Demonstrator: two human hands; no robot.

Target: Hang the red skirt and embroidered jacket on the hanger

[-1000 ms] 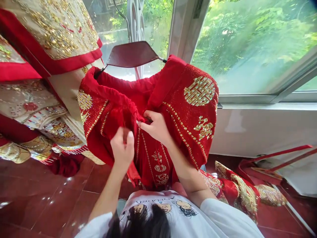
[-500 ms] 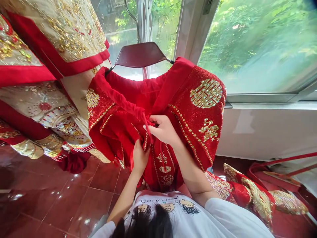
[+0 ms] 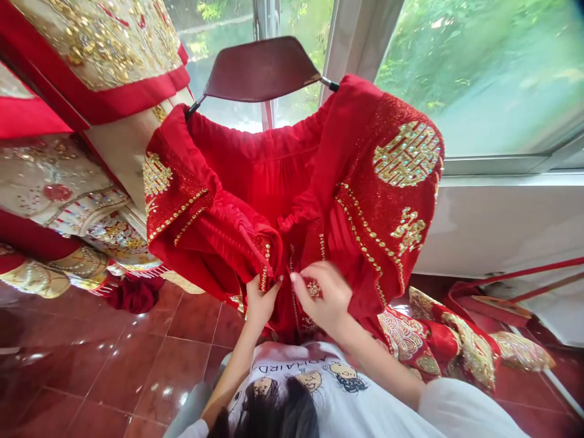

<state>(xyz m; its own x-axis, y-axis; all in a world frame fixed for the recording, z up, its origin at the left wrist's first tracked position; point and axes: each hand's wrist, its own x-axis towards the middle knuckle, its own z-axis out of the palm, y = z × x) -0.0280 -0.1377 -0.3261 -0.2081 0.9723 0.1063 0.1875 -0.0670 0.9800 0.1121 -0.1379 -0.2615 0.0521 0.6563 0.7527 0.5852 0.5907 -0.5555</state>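
Observation:
A red skirt with a gathered waistband, gold beading and gold emblems hangs by its waist from a dark red clip hanger. Its front is parted, and the beaded edges fall in folds. My left hand pinches the beaded front edge on the left side. Just right of it, my right hand is in front of the skirt, fingers curled and thumb toward the left hand. Motion blurs it a little; whatever lies between its fingertips, if anything, is too small to make out.
Cream and red embroidered garments hang close on the left. Behind the hanger are window panes with a metal frame. More red and gold cloth lies low on the right, near a red frame. Shiny red tiles cover the floor.
My right hand has left the waistband and moved down and right. My left hand has moved slightly lower, still pinching the edge. The skirt and hanger appear larger and nearer.

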